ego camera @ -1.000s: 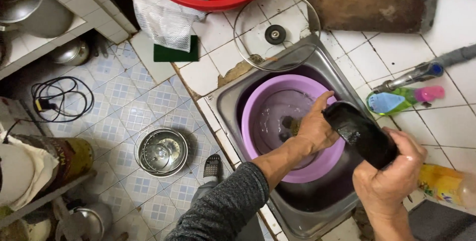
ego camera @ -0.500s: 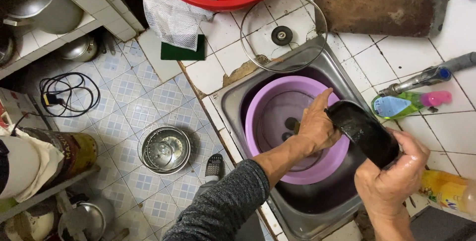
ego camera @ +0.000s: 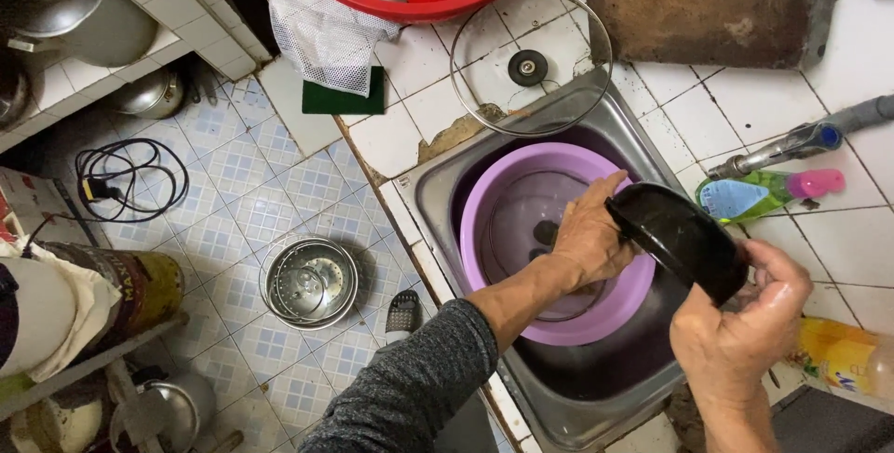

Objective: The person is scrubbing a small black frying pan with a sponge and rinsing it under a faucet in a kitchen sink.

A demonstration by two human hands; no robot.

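One black bowl (ego camera: pixel 677 241) is tilted over the sink (ego camera: pixel 596 397), above one purple basin (ego camera: pixel 559 248), likely so water drains down. The right hand (ego camera: pixel 745 323) grasps its lower edge; the left hand (ego camera: pixel 587 239) grips its rim. One glass lid (ego camera: pixel 531 48) lies on the surface behind the sink's far edge.

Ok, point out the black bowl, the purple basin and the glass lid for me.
Black bowl (ego camera: pixel 684 239), head view, on its dark outer wall.
Purple basin (ego camera: pixel 484 202), head view, on its left rim.
Glass lid (ego camera: pixel 528 67), head view, on its centre knob.
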